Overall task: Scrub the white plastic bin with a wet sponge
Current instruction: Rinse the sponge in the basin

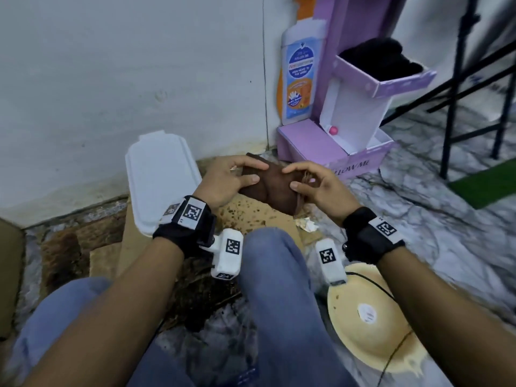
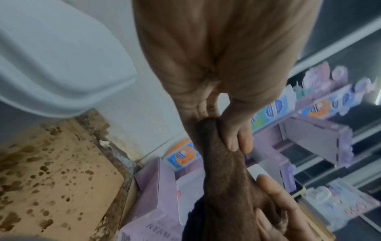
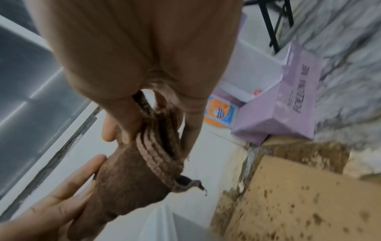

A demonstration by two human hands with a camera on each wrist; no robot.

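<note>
A brown folded cloth point(image 1: 275, 188) with ribbed edges hangs above the floor between my two hands. My left hand point(image 1: 258, 172) pinches its left end between thumb and fingers point(image 2: 235, 138). My right hand point(image 1: 290, 178) pinches the right end, where the ribbed layers point(image 3: 163, 156) bunch under my fingers. The white plastic bin point(image 1: 159, 177) leans upside down against the wall, just left of my left hand and apart from the cloth. The same bin point(image 2: 51, 65) fills the upper left of the left wrist view. No separate sponge is in view.
Stained cardboard point(image 1: 251, 213) lies on the marble floor under the hands. Lavender boxes point(image 1: 335, 146) and a lotion bottle point(image 1: 301, 74) stand in the corner at right. A cream bowl point(image 1: 371, 317) sits by my right knee. Black stand legs point(image 1: 460, 79) and a green mat point(image 1: 488, 182) are further right.
</note>
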